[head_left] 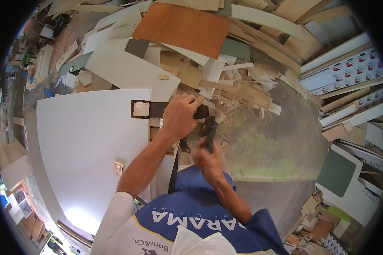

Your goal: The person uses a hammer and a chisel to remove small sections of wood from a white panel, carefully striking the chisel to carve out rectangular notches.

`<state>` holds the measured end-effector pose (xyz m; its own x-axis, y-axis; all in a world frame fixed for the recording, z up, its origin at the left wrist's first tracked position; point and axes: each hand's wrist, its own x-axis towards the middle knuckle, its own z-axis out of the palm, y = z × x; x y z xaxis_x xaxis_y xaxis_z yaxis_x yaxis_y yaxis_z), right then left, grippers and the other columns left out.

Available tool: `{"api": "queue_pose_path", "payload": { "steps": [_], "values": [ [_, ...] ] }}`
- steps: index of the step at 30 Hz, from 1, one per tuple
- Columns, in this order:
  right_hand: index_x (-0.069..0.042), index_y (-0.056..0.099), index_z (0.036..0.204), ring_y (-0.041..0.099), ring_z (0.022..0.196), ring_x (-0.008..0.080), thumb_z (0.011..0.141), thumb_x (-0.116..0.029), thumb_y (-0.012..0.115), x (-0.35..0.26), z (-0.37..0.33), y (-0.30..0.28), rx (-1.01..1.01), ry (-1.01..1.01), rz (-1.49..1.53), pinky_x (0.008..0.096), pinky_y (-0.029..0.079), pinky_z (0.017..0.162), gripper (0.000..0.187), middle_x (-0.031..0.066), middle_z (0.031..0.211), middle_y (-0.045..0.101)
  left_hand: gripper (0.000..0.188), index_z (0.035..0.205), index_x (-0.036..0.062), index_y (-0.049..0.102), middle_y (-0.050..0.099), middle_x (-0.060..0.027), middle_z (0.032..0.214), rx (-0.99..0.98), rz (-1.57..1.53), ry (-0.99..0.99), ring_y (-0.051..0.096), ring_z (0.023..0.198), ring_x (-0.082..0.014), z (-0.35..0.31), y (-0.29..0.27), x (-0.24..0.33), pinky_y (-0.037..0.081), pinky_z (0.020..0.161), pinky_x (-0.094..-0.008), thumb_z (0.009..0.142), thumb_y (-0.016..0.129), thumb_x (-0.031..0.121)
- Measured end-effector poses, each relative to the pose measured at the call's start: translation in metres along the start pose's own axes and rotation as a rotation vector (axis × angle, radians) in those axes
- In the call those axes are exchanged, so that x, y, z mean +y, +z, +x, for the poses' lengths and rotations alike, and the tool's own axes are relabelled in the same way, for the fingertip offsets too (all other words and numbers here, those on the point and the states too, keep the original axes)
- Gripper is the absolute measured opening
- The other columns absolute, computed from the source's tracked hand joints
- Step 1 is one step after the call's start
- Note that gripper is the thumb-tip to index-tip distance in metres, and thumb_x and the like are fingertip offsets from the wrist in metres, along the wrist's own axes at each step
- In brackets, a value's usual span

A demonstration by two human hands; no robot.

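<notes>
Dark strip (157, 109) under left hand (181, 115)

Around me the floor (264, 144) is bare grey concrete, littered with offcuts (242, 91). A big white board (85, 140) lies to my left, glaring with light near its lower end. Stacked panels (349, 68) lean at the right.

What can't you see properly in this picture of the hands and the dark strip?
- Head view: the middle of the dark flat strip is covered by the left hand.
- Head view: the right hand is blurred; its grip on the dark narrow tool and the tool's kind are unclear.
- Head view: the large white board washes out in glare at its lower end.
</notes>
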<state>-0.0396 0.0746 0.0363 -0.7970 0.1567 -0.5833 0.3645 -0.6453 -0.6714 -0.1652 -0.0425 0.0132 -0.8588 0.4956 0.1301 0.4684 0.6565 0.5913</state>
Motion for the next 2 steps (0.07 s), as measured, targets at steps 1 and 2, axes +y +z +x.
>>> {"api": "queue_pose_path", "payload": {
  "steps": [1, 2],
  "values": [
    [-0.008, 0.047, 0.097, 0.039, 0.043, 0.0078, 0.083, 0.003, 0.061, 0.0056, -0.0075, -0.0061, -0.142, 0.096, -0.119, 0.0251, 0.027, 0.038, 0.024, 0.0004, 0.063, 0.046, 0.065, 0.124, 0.0066, 0.065, 0.065, -0.01, 0.096, -0.015, -0.007, -0.012, 0.062, 0.093, -0.0301, 0.001, -0.0029, -0.0004, 0.048, 0.086, -0.0394, 0.06, 0.07, 0.001],
    [-0.008, 0.047, 0.097, 0.039, 0.043, 0.0078, 0.083, 0.003, 0.061, 0.0074, -0.0055, -0.0041, -0.148, 0.095, -0.114, 0.0251, 0.027, 0.038, 0.024, 0.0004, 0.063, 0.046, 0.065, 0.124, 0.0067, 0.065, 0.065, -0.0104, 0.097, -0.037, -0.009, -0.022, 0.062, 0.093, -0.03, 0.001, -0.0077, -0.0027, 0.047, 0.087, -0.0396, 0.06, 0.07, 0.001]
  ]
}}
